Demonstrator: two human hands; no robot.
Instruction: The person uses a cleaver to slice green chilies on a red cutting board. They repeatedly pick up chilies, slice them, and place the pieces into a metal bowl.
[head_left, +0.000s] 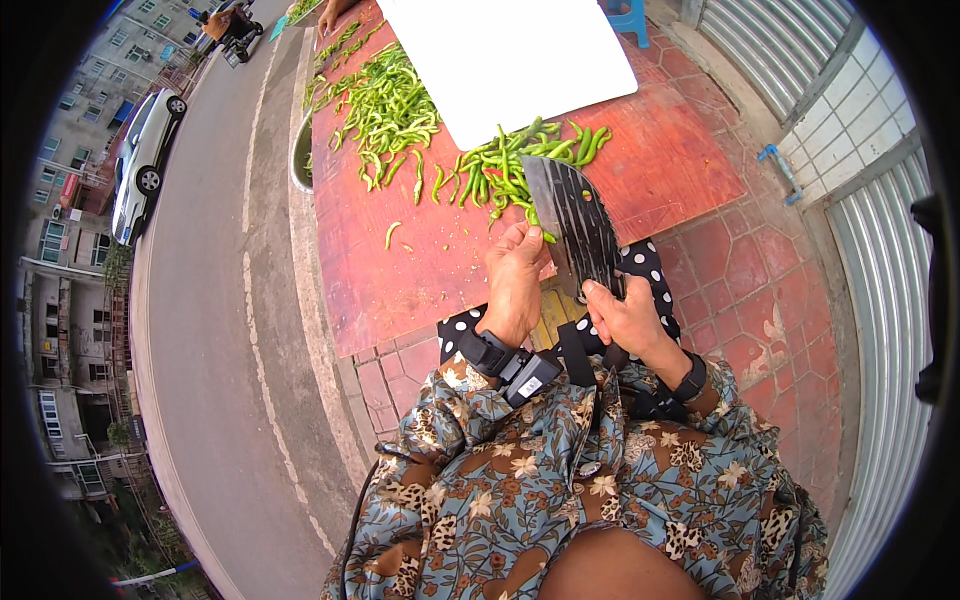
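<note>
My left hand (515, 277) pinches a green chili pepper (533, 217) between thumb and fingertips, just above the near edge of the red wooden table (397, 285). Close on its right stands the dark blade of a cleaver (574, 225), streaked and with a hole near its spine. My right hand (626, 315) grips the cleaver low, at the handle, and the blade points away from me. Beyond the blade lies a pile of whole green peppers (487, 172), with a red one among them. Whether the blade touches the held pepper cannot be made out.
A larger heap of green peppers (394, 97) covers the table's far left. A blank white panel (517, 60) hides its far middle. A metal basin (302, 154) sits at the left edge, near another person's hand (328, 19). A blue stool (628, 21) stands behind.
</note>
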